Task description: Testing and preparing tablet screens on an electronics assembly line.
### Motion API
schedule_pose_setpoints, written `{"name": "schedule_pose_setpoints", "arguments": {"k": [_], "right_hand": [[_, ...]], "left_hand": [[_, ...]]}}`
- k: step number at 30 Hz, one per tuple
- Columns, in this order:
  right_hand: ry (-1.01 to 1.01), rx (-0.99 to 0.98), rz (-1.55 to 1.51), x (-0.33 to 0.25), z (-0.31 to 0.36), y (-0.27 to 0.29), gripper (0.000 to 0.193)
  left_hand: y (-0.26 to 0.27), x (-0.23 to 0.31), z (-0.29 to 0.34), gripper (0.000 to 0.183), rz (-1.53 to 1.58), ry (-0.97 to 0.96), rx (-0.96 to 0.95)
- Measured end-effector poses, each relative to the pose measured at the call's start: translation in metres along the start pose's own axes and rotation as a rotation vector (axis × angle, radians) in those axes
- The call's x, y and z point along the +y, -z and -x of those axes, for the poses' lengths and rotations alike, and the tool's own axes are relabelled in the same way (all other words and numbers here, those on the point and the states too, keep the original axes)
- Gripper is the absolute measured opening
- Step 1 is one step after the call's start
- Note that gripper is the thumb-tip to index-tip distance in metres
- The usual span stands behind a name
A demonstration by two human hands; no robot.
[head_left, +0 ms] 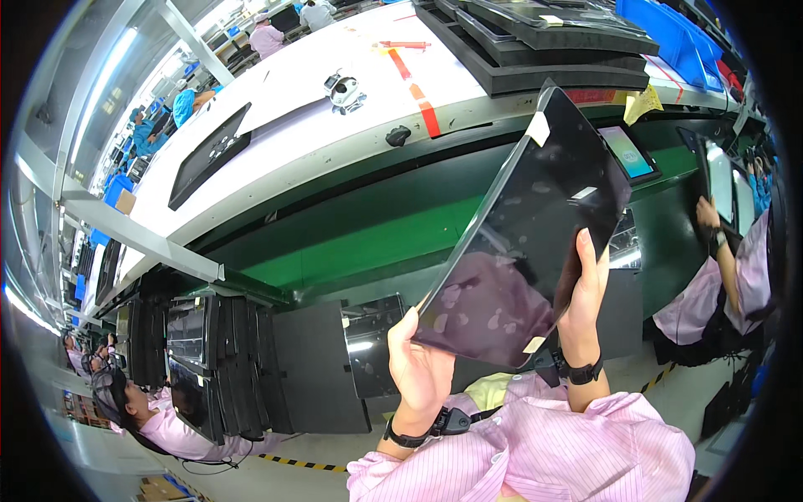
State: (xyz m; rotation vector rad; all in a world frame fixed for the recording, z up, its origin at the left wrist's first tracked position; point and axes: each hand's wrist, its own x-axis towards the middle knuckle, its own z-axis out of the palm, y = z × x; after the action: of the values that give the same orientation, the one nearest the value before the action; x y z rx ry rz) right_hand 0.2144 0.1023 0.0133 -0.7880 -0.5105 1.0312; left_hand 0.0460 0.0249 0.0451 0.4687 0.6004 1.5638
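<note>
Workroom with lit strip lights (104, 92) at far left; a long white bench (293, 67) curves across the far side, bordered on its near side by a lower green surface (360, 251). On the bench lie, from left to right, a black tray (196, 171), a small silver-and-white object (343, 90) of unclear kind, a strip of red tape (429, 117), a red pen (403, 44), a stack of black trays (569, 74) and a blue bin (673, 42).

Right of centre, a dark glossy panel (510, 226) is held up and tilted over the near edge of the green surface, well apart from the bench top. Its face carries pale tabs, smudges and a pinkish reflection. The left hand (421, 368) grips the near left corner — thumb against the edge, fingers tucked beneath. The right hand (583, 293) clasps the right edge, one digit extended along it; its other fingers are largely hidden — their spacing cannot be told.

At near left stand rows of dark panels (219, 360), with another glossy panel (372, 339) lying near the left hand. A lit screen (627, 155) lies beyond the held panel; at far right, a co-worker's hand (708, 213) holds a separate panel (719, 180).
</note>
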Motion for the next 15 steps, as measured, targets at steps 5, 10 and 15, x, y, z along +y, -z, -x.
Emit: {"name": "schedule_pose_setpoints", "arguments": {"k": [5,10,15], "right_hand": [[0.018,0.032,0.15,-0.012,0.011,-0.007,0.05],[-0.065,-0.009,0.098,-0.018,0.013,-0.005,0.048],[-0.306,-0.045,-0.023,-0.008,0.003,0.008,0.026]], "left_hand": [[-0.006,-0.004,-0.002,0.047,0.125,-0.076,0.011],[-0.021,0.002,0.006,0.058,0.15,-0.073,-0.002],[0.01,0.004,0.02,0.071,-0.484,-0.231,-0.229]]}}
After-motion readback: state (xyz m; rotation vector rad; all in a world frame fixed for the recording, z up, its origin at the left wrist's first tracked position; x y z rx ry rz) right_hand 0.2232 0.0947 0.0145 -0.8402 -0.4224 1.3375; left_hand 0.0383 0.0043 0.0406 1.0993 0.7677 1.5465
